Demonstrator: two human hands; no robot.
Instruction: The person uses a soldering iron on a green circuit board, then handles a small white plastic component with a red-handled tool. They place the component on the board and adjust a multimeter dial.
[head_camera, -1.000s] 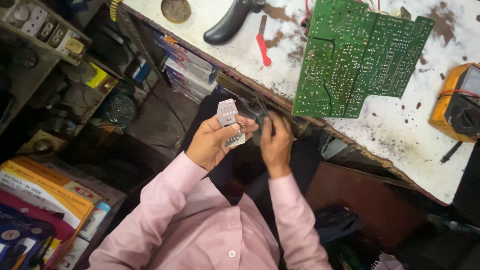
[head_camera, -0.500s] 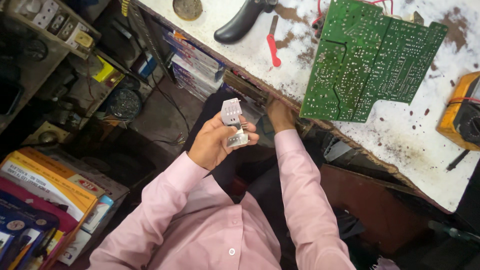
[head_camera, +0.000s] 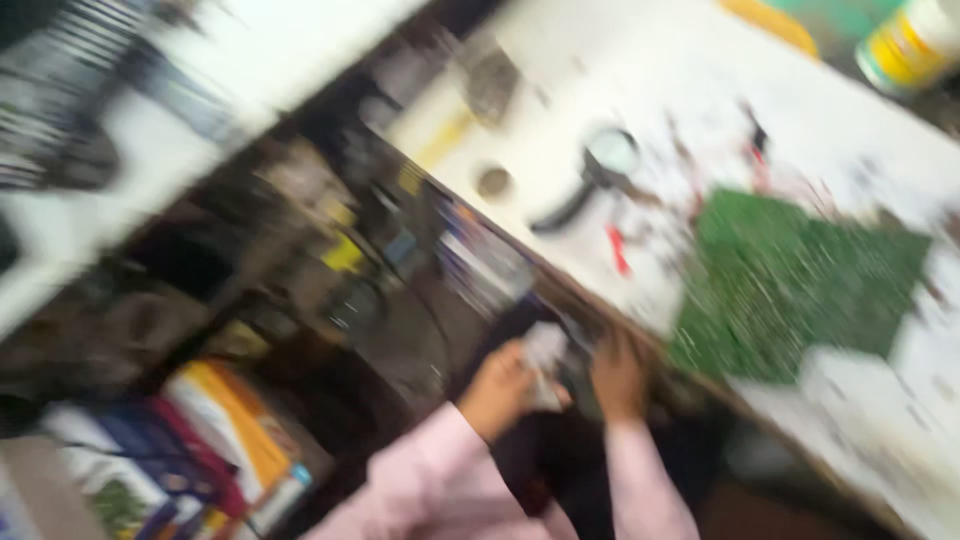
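frame heavily motion-blurred. left hand (head_camera: 497, 390) is curled around a small whitish part (head_camera: 545, 350), held up just below the bench edge; fingers wrap its lower half. right hand (head_camera: 618, 378) sits just beside it at the edge of the white workbench (head_camera: 700, 90); too smeared to tell whether it is clenched or loose. pink sleeves run down to the bottom of frame. green circuit board (head_camera: 800, 280) lies flat on the bench, right of the hands. a red-handled tool (head_camera: 618, 250) is near its left side. colourful boxes (head_camera: 220, 430) at lower left.
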